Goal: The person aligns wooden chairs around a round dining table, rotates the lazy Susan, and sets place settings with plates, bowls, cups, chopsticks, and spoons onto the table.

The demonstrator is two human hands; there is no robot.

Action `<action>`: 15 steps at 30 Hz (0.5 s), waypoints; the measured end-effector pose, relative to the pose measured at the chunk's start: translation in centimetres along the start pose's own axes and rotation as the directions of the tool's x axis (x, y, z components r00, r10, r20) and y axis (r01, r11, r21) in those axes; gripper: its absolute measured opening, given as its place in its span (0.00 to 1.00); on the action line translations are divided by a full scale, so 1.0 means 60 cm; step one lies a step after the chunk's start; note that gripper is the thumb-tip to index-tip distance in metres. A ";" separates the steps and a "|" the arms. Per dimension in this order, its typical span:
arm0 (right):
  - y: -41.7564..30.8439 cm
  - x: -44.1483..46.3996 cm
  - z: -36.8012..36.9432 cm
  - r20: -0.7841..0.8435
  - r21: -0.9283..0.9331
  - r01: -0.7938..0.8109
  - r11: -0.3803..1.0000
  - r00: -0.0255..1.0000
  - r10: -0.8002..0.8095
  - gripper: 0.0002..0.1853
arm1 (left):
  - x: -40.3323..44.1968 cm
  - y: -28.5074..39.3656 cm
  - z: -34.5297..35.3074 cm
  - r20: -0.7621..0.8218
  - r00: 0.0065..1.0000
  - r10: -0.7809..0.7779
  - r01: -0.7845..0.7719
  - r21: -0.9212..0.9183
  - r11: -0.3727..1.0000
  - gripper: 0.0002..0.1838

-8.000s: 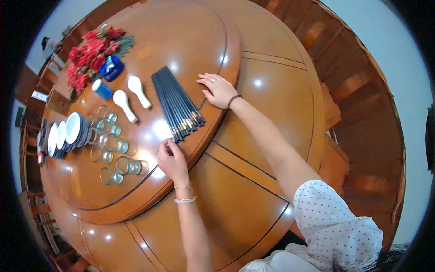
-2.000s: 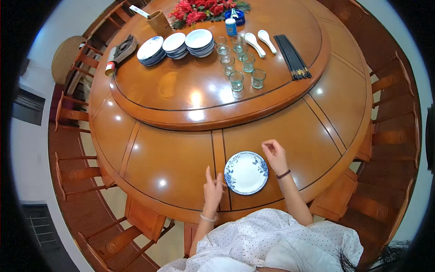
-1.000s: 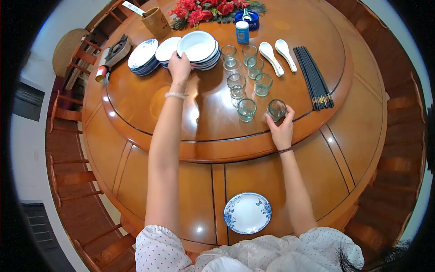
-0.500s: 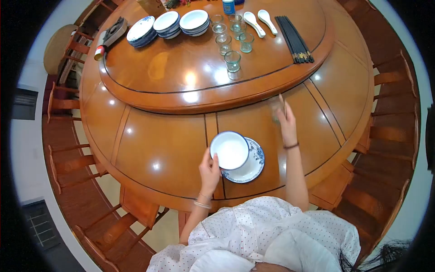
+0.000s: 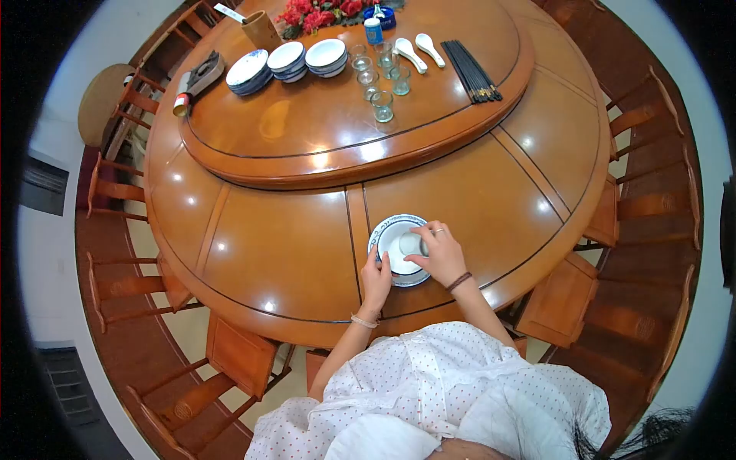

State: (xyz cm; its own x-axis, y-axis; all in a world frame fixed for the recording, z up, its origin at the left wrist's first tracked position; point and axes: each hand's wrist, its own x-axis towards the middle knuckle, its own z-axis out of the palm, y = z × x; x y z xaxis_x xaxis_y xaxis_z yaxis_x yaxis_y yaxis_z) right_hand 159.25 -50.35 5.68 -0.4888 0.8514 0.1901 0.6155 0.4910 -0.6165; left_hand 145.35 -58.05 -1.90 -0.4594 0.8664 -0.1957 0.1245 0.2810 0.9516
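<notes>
A white bowl (image 5: pixel 393 259) sits over a blue-patterned plate (image 5: pixel 382 225) near the front edge of the round wooden table. My left hand (image 5: pixel 375 282) grips the bowl's near left side, thumb over the rim. From the right, my right hand (image 5: pixel 441 257) is closed around a small clear drinking glass (image 5: pixel 411 244), which is tilted within or just above the bowl. Whether the glass touches the bowl, I cannot tell. Part of the bowl's right side is hidden behind my right hand.
The raised turntable (image 5: pixel 284 172) carries stacks of bowls (image 5: pixel 326 54) and plates (image 5: pixel 248 69), several glasses (image 5: pixel 382 107), two white spoons (image 5: pixel 412 55), black chopsticks (image 5: pixel 471 73) and red flowers (image 5: pixel 326 14). Wooden chairs (image 5: pixel 238 349) ring the table.
My right hand has brought the glass from near the turntable's edge down left to the bowl. The bowl now sits over the plate's middle instead of up to its left.
</notes>
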 end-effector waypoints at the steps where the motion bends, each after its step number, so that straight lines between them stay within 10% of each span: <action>1: -0.002 0.002 0.011 -0.005 -0.001 0.001 1.000 1.000 -0.001 0.27 | 0.000 -0.003 -0.001 0.002 1.000 0.005 -0.005 0.000 1.000 0.21; 7: -0.009 0.012 0.058 0.170 -0.243 0.171 0.955 0.977 -0.131 0.28 | -0.008 0.014 -0.023 0.063 0.997 -0.033 0.031 0.042 0.999 0.24; 11: -0.005 0.006 0.075 0.164 -0.276 0.223 0.935 0.969 -0.183 0.28 | -0.025 -0.011 -0.041 -0.118 0.992 0.044 0.006 0.390 0.921 0.25; 15: 0.002 0.012 0.040 0.173 -0.144 0.216 0.966 0.966 -0.190 0.29 | -0.020 -0.018 -0.056 -0.043 0.968 -0.246 0.249 0.271 0.930 0.25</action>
State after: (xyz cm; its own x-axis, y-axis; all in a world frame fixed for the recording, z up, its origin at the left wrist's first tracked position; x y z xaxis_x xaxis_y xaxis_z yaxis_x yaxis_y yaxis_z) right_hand 157.48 -50.15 3.92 -0.6963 0.6976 0.1686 0.5780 0.6843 -0.4445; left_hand 142.80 -60.81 -1.90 -0.5137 0.7518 -0.4134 0.2396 0.5883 0.7723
